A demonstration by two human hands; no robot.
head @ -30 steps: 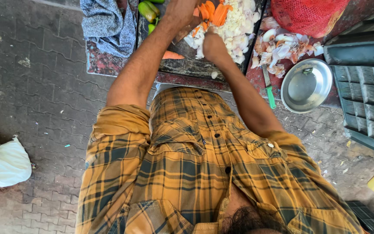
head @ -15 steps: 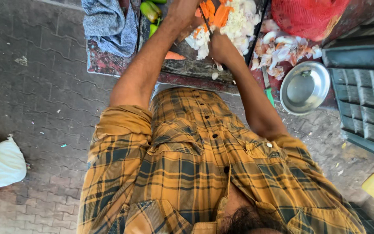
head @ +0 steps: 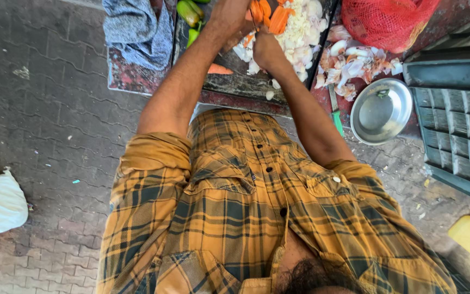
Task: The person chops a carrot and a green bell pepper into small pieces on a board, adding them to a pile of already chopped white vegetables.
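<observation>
Our left hand (head: 229, 16) grips carrots (head: 267, 13) at twelve o'clock, right hand (head: 265, 46) closed beside them, its hold unclear.

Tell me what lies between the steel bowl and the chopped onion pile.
In the head view, onion peels and scraps lie between the steel bowl and the chopped onion pile, with a green-handled knife beside the bowl.
</observation>
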